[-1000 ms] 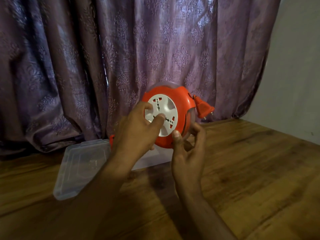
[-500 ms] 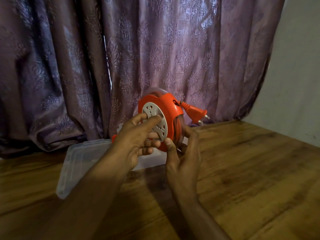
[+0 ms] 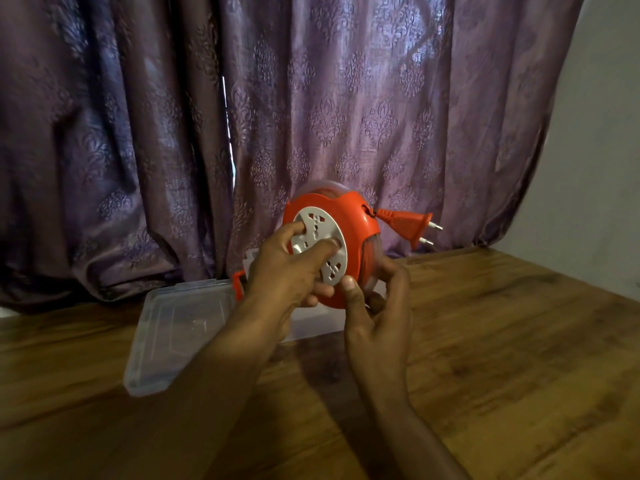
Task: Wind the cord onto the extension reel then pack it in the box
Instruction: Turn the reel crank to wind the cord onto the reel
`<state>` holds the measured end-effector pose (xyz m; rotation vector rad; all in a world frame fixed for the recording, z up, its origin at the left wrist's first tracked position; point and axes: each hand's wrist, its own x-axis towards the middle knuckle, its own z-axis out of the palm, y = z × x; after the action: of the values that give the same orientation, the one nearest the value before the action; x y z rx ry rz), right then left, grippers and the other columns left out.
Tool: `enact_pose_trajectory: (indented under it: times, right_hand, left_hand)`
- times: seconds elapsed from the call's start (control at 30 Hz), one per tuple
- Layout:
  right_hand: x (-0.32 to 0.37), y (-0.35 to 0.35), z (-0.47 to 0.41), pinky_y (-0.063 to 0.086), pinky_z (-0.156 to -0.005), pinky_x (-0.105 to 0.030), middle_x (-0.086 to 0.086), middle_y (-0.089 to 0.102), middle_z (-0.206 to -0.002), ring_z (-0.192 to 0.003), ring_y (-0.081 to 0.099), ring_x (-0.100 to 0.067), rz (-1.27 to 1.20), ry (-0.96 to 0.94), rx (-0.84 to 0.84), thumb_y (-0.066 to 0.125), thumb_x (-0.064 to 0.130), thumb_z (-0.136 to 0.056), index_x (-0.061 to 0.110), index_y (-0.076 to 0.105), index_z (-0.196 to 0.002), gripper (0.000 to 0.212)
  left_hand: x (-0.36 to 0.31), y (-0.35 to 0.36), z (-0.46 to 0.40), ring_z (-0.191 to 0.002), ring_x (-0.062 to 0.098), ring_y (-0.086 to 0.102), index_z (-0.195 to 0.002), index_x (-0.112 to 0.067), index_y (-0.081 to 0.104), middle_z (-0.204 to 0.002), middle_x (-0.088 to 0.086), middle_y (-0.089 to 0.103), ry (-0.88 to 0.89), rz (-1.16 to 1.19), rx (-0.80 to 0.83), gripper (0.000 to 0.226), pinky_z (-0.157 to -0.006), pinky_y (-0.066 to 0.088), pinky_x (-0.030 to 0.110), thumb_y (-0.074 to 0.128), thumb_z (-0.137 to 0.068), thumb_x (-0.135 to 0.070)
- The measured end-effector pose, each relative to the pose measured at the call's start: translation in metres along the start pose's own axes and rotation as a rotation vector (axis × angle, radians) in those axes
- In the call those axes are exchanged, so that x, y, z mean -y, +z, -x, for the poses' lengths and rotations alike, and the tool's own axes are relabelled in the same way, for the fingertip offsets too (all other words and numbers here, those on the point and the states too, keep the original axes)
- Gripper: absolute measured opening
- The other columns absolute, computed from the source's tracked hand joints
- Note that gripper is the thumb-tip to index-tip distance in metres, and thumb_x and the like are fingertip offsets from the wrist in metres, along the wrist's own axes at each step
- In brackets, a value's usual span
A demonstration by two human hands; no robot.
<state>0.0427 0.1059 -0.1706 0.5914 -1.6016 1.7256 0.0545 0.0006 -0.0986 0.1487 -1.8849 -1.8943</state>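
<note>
Up off the wooden table [image 3: 485, 341], the orange extension reel [image 3: 349, 216] is held in both hands, in front of a purple patterned curtain [image 3: 346, 98]. Its round face is turned toward the camera and a little to the left, with a white socket disc [image 3: 320, 249] set into it.

Left hand [image 3: 284, 278]: laid over the lower left of the disc. Index fingertip in a recess near the disc's upper left edge; the thumb lies across the middle of the disc, pressing on it. Remaining fingers are curled under the reel's lower rim, so this hand has a hold on the reel.

Right hand [image 3: 377, 317]: palm toward the camera, below and right of the reel. Thumb tip pressed on the orange rim at the bottom of the disc; the fingers wrap round the back edge on the right. Grip is a pinch of the reel's rim between thumb and fingers.

Plug [image 3: 405, 225]: orange, two metal pins, sticking out to the right from the reel's upper right side on a very short stub of cord. Orange windings show through the clear side of the reel.

Behind the hands, a clear plastic box [image 3: 180, 327] lies on the table, left of the reel, near the curtain. An orange latch [image 3: 237, 284] shows on its far edge. A pale wall [image 3: 595, 168] is at right.
</note>
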Motion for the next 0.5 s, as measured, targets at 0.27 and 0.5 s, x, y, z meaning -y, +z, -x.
enact_pose_trajectory:
  times: [0.27,0.5]
  right_hand:
    - [0.009,-0.009,-0.017,0.05,-0.08,-0.009,0.031,0.067,-0.107,-0.099,0.064,0.011,-0.084,-0.02,-0.106,0.058,0.032,-0.096,0.021,0.059,-0.124,0.03]
    - [0.016,-0.02,-0.03,0.057,-0.086,-0.049,0.006,0.073,-0.09,-0.089,0.067,-0.012,-0.232,0.094,-0.202,0.062,0.02,-0.099,0.019,0.07,-0.099,0.008]
  left_hand:
    - [0.009,0.001,-0.006,-0.039,0.015,0.057,-0.126,-0.033,0.054,-0.052,-0.004,0.066,-0.023,-0.02,0.01,0.055,-0.039,0.041,0.021,0.074,-0.075,-0.038]
    - [0.01,0.007,0.001,-0.042,0.017,0.064,-0.129,-0.038,0.052,-0.096,0.004,0.073,0.093,-0.169,0.01,0.063,-0.049,0.043,0.025,0.071,-0.069,-0.047]
